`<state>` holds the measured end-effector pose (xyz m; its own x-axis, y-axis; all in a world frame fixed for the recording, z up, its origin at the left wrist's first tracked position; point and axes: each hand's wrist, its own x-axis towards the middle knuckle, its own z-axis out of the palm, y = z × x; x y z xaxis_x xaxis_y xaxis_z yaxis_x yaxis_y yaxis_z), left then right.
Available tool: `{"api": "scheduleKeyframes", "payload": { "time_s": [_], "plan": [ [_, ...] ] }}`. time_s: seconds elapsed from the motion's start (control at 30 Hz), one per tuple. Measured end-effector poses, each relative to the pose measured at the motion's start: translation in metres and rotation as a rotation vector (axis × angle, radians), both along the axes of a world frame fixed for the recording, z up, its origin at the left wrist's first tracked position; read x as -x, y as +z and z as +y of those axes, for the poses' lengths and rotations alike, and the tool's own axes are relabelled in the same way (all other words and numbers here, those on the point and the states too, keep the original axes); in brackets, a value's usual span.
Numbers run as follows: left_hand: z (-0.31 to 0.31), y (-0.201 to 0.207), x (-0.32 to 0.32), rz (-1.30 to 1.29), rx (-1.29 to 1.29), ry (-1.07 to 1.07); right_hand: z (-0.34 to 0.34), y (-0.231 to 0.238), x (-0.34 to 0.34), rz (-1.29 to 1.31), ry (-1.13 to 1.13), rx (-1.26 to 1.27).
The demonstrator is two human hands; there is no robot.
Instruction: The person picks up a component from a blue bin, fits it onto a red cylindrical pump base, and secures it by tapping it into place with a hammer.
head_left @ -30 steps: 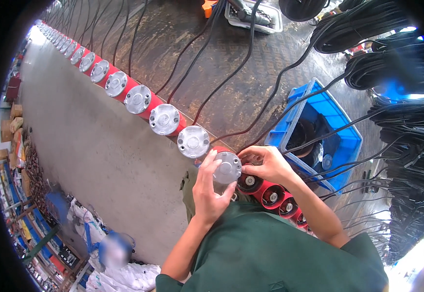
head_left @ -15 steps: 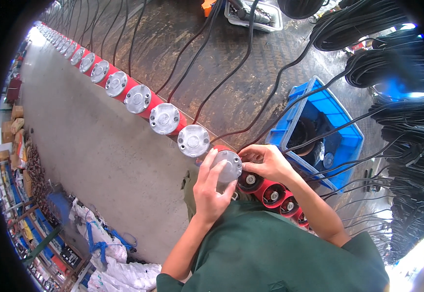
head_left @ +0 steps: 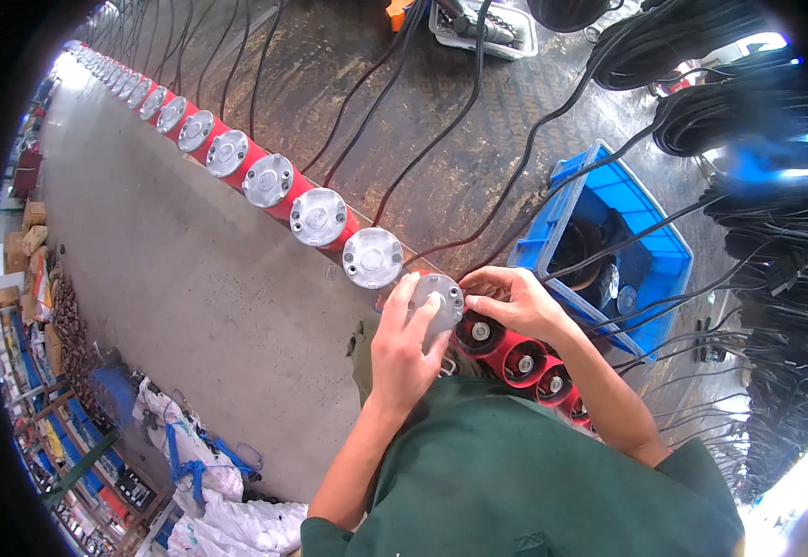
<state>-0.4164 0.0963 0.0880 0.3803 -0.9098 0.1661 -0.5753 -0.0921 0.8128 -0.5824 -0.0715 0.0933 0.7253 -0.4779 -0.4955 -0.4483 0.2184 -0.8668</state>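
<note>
A round silver metal end cap (head_left: 445,320) sits on the end of a red cylinder near my body. My left hand (head_left: 399,348) grips this cap, thumb at its near edge and fingers across its face and left side. At the cap's right edge is my right hand (head_left: 523,306), thumb and fingers bent together in a pinch; whatever they hold is too small or hidden to name. Beside it, an uncapped red cylinder (head_left: 484,335) shows a dark inside with a pale round centre. To the left, another silver cap (head_left: 372,258) covers the neighbouring cylinder.
Capped red cylinders (head_left: 267,181) run in a long row along the bench edge, black cables trailing from them. A blue crate (head_left: 640,200) with dark round parts stands beyond my right hand. Coiled black cables (head_left: 682,46) hang at right. A white tray (head_left: 520,46) holds metal pieces.
My left fingers have shifted slightly over the cap. The fingers of my right hand have drawn closer together at its edge. The view has tilted a little.
</note>
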Motion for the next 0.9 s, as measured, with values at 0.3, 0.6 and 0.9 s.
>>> {"api": "scheduleKeyframes", "payload": {
  "time_s": [0.3,0.6,0.9],
  "plan": [
    [-0.002,-0.014,-0.008,-0.009,0.052,-0.069,0.007,0.002,-0.001,0.111,0.032,0.290],
    [0.000,-0.028,-0.010,0.035,0.157,-0.074,-0.045,-0.007,0.120,-0.104,-1.294,0.546],
    [-0.001,-0.040,-0.011,-0.031,0.242,-0.095,-0.184,-0.135,0.205,1.259,-0.573,0.576]
  ]
}}
